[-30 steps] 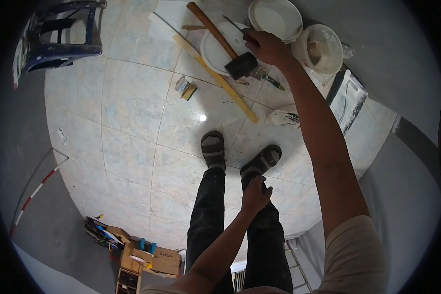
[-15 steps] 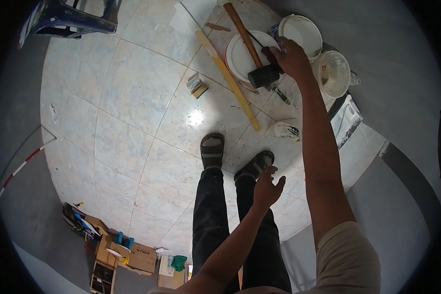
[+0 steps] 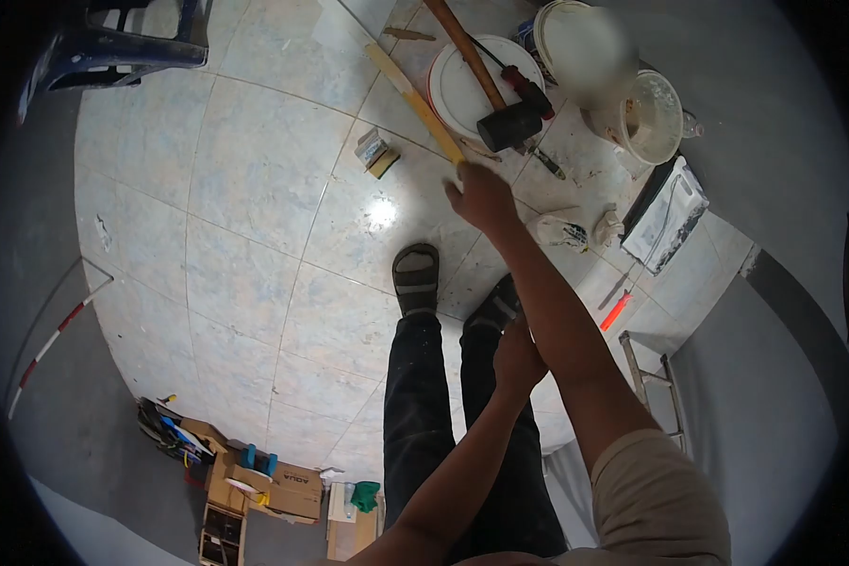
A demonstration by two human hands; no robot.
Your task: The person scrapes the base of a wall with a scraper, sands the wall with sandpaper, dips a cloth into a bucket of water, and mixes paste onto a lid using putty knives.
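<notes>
One yellow strip [image 3: 415, 101]: on the tiled floor [image 3: 245, 179], slanting from the upper middle of the frame down to the fingers of the right hand; whatever lies past them is hidden.
Right hand [image 3: 484, 196]: just right of the frame's centre, above its middle, at the lower visible end of the yellow strip; whether the fingers are clamped on it or merely over it, I cannot tell.
Left hand [image 3: 519, 358]: below the right hand, in front of the dark trouser leg [image 3: 479, 373]; its fingers look curled together, but whether anything is held I cannot tell.
Mallet [image 3: 510, 125]: upper middle, above the right hand, its wooden handle across the round white lid [image 3: 455, 94].
Screwdriver [image 3: 528, 91]: across the same lid, red-and-black handle just beside the black mallet head.
Brush [image 3: 549, 165]: near the mallet head, towards the lower right.
Small box [image 3: 371, 146]: left of the yellow strip, touching a sponge [image 3: 384, 165].
Tray [image 3: 670, 217]: right part of the frame, below a bucket [image 3: 665, 118].
</notes>
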